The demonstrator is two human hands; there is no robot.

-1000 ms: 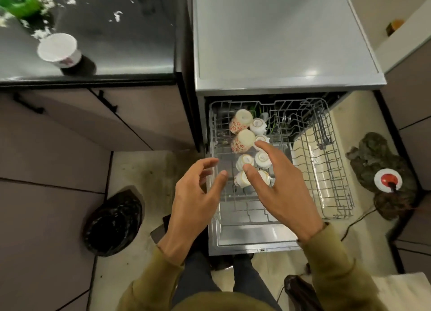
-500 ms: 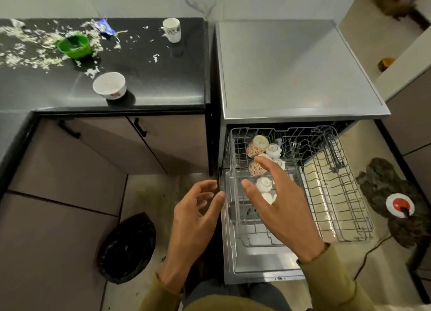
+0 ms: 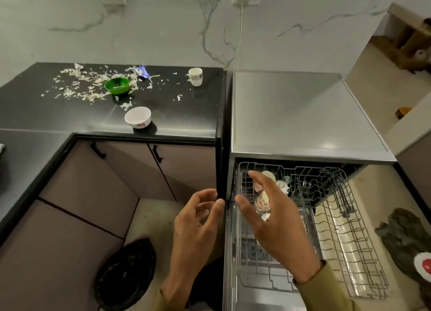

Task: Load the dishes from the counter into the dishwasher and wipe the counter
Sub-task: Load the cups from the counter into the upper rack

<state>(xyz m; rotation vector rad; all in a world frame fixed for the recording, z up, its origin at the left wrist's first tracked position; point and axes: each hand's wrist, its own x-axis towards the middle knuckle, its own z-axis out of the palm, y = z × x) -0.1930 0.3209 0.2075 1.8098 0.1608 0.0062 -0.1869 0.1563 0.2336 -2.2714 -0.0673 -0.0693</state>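
A home kitchen — a dark table (image 3: 177,115) over cabinet doors (image 3: 130,171) on the left, a marble-veined wall (image 3: 163,31) with sockets at the far side, and on the right a dishwasher (image 3: 298,115) with its wire rack (image 3: 349,240) pulled out, cups (image 3: 262,202) inside.

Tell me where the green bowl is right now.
In the head view the green bowl sits at the back left of the black counter, among scattered scraps, behind the white bowl and left of the cup.
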